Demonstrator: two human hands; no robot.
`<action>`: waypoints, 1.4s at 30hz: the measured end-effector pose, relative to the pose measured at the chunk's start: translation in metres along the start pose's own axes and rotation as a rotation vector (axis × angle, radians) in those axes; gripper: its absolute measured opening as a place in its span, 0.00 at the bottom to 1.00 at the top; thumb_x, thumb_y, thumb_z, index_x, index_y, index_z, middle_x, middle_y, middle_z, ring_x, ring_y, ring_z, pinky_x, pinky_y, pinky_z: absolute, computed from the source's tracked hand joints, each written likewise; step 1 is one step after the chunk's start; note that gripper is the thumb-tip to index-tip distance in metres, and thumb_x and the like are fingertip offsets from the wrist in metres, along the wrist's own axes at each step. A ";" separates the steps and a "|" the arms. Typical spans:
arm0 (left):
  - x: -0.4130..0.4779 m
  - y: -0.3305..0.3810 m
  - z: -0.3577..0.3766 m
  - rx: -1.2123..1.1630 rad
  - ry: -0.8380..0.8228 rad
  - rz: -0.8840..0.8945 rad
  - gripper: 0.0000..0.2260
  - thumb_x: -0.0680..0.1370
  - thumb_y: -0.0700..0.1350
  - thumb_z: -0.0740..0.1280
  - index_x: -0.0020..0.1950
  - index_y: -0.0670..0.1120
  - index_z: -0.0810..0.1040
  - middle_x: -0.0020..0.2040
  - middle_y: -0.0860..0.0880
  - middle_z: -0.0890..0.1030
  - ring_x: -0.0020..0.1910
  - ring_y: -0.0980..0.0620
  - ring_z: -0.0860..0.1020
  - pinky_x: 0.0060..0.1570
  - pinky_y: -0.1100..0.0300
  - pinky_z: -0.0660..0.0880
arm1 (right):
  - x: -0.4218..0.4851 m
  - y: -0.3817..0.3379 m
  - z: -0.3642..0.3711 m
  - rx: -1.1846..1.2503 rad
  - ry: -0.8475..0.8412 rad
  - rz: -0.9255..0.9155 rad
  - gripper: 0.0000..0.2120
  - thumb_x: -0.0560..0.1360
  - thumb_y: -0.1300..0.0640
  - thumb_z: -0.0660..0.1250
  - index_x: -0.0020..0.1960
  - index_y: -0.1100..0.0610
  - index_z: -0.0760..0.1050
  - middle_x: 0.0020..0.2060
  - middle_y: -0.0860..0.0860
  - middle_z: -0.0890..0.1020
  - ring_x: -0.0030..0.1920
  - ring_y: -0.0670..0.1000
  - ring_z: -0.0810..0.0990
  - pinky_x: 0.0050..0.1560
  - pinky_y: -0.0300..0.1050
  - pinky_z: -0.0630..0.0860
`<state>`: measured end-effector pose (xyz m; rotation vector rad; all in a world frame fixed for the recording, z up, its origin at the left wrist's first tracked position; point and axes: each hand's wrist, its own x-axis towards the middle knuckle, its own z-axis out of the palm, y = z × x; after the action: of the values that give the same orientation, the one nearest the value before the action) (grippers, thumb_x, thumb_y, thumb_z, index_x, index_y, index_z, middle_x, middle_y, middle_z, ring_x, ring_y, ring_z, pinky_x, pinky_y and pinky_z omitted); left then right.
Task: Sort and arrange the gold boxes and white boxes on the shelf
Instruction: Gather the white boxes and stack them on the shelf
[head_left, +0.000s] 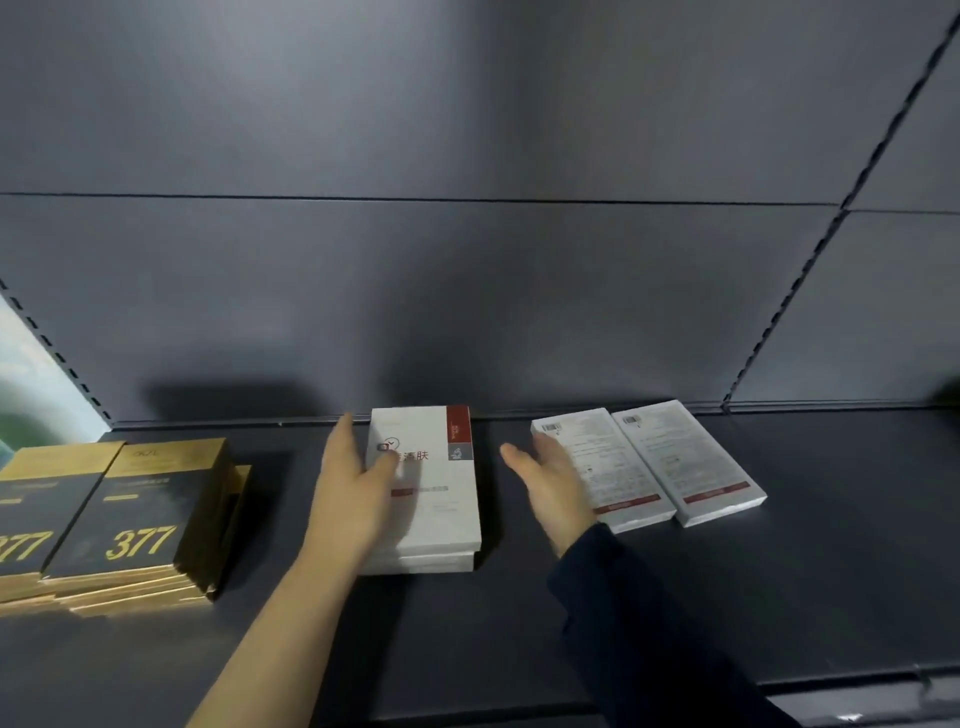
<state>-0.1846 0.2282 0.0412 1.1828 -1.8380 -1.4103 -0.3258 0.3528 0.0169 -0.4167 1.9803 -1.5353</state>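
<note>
A small stack of white boxes (436, 499) with red trim lies flat in the middle of the dark shelf (779, 597). My left hand (356, 493) rests against the stack's left side, thumb over the top box, fingers spread. My right hand (550, 483) hovers open, palm facing left, between that stack and two more white boxes (670, 462) lying side by side, printed backs up. It partly covers the nearer of the two. Stacks of gold and black boxes (140, 514) marked 377 sit at the left.
The grey back panel (467, 291) rises right behind the boxes. A slotted upright (810, 260) runs down the panel at the right. The shelf's front lip (675, 675) is near me. Bare shelf surface extends to the right of the white boxes.
</note>
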 end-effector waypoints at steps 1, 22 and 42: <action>-0.009 0.007 0.004 0.039 0.036 0.092 0.26 0.80 0.42 0.63 0.76 0.50 0.61 0.72 0.52 0.67 0.68 0.52 0.68 0.66 0.56 0.65 | 0.003 0.002 -0.019 -0.068 0.091 -0.049 0.33 0.76 0.48 0.67 0.76 0.55 0.58 0.71 0.49 0.66 0.69 0.52 0.67 0.67 0.45 0.63; -0.070 -0.049 0.155 0.824 -0.476 0.673 0.36 0.77 0.64 0.58 0.80 0.51 0.49 0.81 0.52 0.48 0.79 0.51 0.47 0.75 0.60 0.42 | -0.021 0.064 -0.190 -0.404 0.378 0.092 0.23 0.76 0.44 0.62 0.68 0.52 0.72 0.63 0.59 0.73 0.60 0.56 0.72 0.64 0.52 0.68; -0.083 -0.010 0.149 0.162 -0.521 0.338 0.34 0.71 0.63 0.69 0.74 0.60 0.60 0.69 0.62 0.70 0.70 0.62 0.63 0.75 0.48 0.35 | -0.001 0.008 -0.145 -1.174 -0.086 -0.295 0.48 0.65 0.56 0.79 0.77 0.44 0.54 0.75 0.50 0.51 0.74 0.57 0.56 0.70 0.52 0.68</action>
<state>-0.2647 0.3709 -0.0070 0.5522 -2.4072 -1.4796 -0.4144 0.4673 0.0328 -1.2323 2.6390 -0.2887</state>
